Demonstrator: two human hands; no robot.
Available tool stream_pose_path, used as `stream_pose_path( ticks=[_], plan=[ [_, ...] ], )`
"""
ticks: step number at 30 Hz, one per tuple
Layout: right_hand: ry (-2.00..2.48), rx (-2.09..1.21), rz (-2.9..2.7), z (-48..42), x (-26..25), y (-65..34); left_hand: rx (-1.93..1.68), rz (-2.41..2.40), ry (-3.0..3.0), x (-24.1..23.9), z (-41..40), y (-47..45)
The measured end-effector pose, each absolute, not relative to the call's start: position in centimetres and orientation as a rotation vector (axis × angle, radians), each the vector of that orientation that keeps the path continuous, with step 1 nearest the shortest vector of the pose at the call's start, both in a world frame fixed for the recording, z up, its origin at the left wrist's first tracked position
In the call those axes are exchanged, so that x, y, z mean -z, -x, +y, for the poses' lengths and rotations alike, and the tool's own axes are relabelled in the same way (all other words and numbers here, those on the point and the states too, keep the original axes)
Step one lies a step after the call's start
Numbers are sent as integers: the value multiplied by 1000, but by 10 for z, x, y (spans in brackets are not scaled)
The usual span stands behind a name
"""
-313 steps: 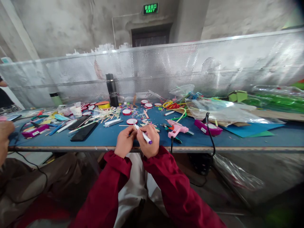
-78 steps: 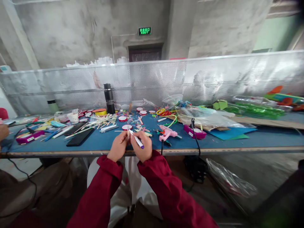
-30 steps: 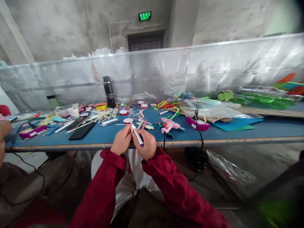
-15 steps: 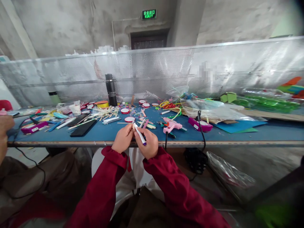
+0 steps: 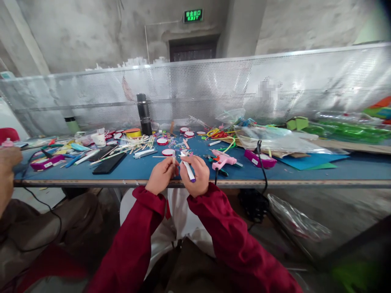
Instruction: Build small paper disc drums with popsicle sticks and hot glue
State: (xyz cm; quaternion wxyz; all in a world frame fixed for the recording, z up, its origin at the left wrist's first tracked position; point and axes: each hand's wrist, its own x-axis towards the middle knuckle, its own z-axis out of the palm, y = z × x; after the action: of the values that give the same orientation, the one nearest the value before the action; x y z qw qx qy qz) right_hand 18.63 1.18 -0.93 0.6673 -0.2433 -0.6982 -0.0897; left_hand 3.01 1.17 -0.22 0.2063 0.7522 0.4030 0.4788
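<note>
My right hand (image 5: 197,176) is closed round a white marker with a purple end (image 5: 189,171), its tip pointing up and left. My left hand (image 5: 161,176) pinches a thin pale wooden stick (image 5: 174,158) that stands upright between its fingers, close to the marker's tip. Both hands hover at the near edge of the blue table (image 5: 137,173), with dark red sleeves behind them. A pink glue gun (image 5: 222,159) lies on the table just right of my right hand.
Loose sticks (image 5: 134,145), red-rimmed lids (image 5: 168,152), a black phone (image 5: 109,163) and a black flask (image 5: 144,114) lie left and behind. Plastic bags (image 5: 275,140) and blue paper (image 5: 311,160) are on the right. Another person's hand (image 5: 7,171) is at far left. A perforated metal screen (image 5: 214,89) backs the table.
My hands have stayed together at the table edge with the marker and stick. The marker now points more upright, and the view has shifted slightly.
</note>
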Motion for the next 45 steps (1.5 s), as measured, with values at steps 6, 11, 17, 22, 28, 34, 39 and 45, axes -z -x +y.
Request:
stream_pose_path(
  ticks=[6,11,17,22,28,34,39,45],
  plan=[
    [586,356,-1564,21,17,-182,-1346,1131,-2073,0,10,-31],
    [707,425,-1598,21,30,-178,-1380,1143,-2054,3,10,-32],
    [794,591,-1694,24,46,-175,-1373,1177,-2072,6,13,-30],
    [812,691,-1704,22,48,-175,-1388,1178,-2092,7,13,-30],
    [728,633,-1759,18,42,-178,-1378,1202,-2144,5,11,-31],
    [757,584,-1768,18,43,-178,-1357,1232,-2176,4,12,-30],
    [657,393,-1741,15,43,-181,-1374,1190,-2097,5,12,-31],
    [664,106,-1460,12,24,-183,-1316,1043,-1973,4,14,-32]
  ],
)
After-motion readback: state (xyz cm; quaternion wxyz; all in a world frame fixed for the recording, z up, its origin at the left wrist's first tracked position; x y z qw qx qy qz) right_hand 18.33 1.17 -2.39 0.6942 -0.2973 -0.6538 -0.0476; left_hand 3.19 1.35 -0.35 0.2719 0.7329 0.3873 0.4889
